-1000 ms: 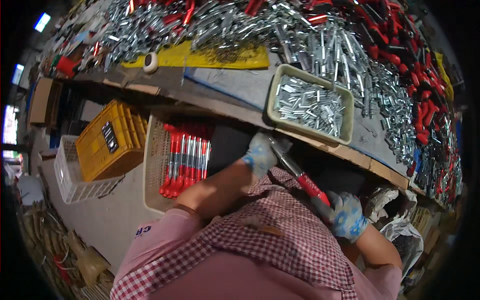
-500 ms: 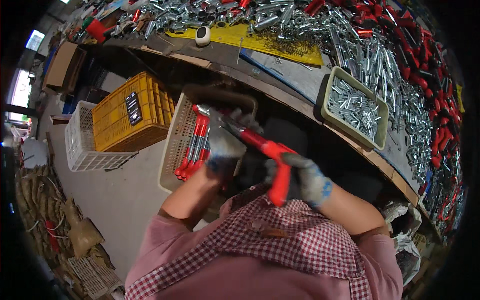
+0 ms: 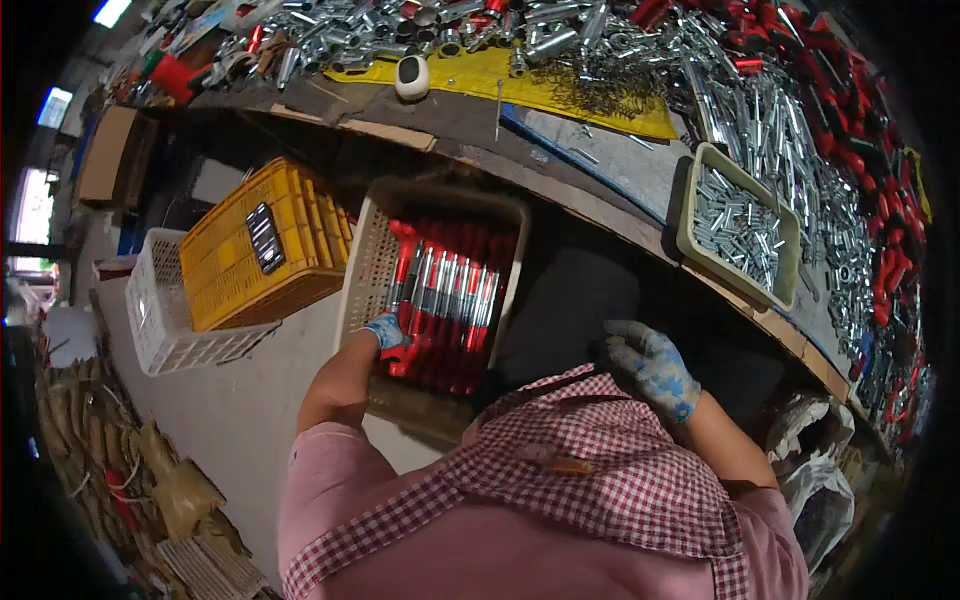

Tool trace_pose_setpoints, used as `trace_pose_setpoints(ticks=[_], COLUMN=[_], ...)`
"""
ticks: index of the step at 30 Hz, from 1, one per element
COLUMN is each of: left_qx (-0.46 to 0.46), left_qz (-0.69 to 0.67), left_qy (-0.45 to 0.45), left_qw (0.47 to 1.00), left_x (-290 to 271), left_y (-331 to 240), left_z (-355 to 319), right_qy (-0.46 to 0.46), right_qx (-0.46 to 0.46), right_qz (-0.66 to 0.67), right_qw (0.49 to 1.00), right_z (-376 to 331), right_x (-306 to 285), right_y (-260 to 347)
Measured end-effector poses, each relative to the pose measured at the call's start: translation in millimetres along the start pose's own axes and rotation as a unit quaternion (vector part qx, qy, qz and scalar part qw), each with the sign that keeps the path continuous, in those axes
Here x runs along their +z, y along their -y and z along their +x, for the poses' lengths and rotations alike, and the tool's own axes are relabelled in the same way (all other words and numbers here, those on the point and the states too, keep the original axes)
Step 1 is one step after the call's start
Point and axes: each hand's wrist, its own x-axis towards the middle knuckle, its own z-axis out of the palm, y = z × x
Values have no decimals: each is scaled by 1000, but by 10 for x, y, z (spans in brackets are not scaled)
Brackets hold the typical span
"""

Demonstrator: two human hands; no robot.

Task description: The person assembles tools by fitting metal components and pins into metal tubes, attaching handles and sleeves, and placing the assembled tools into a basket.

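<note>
A pale perforated plastic crate (image 3: 357, 250) stands below the bench, holding a row of red-handled tools (image 3: 452, 300) with silver shafts, laid side by side. My left hand (image 3: 386, 330), in a glove with blue patches, reaches over the crate's near left side. It is closed around the leftmost red-handled tool, and most of its fingers are hidden. My right hand (image 3: 655, 370), gloved the same way, is held away from the crate in front of the dark space under the bench. Its fingers are stretched out and nothing is in them.
A tray of small metal pins (image 3: 735, 225) sits at the bench edge. Heaped metal parts and red handles cover the bench behind a yellow sheet (image 3: 455, 75). A yellow crate (image 3: 225, 275) rests on a white crate (image 3: 150, 300) at left. Sacks (image 3: 815, 500) lie at right.
The red-handled tool that both hands held over the crate now lies in the row. My right hand has let go and moved right; my left hand has moved down to the crate's near left side.
</note>
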Motion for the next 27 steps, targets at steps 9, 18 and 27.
trace_pose_setpoints(ticks=[9, 18, 27], left_qx=[-83, 103, 54], left_qz=[-7, 12, -36], left_qy=[-12, -114, -219], left_qw=[996, 988, 974], left_x=[593, 1004, 317], left_y=[295, 152, -1116], left_z=[613, 68, -171], right_qy=[-81, -40, -253], right_qx=[-14, -65, -188], right_qz=[-10, -309, -162], right_qw=[997, 948, 935], right_z=[-355, -360, -971], right_x=[-206, -272, -1112], right_y=[-249, 3, 801])
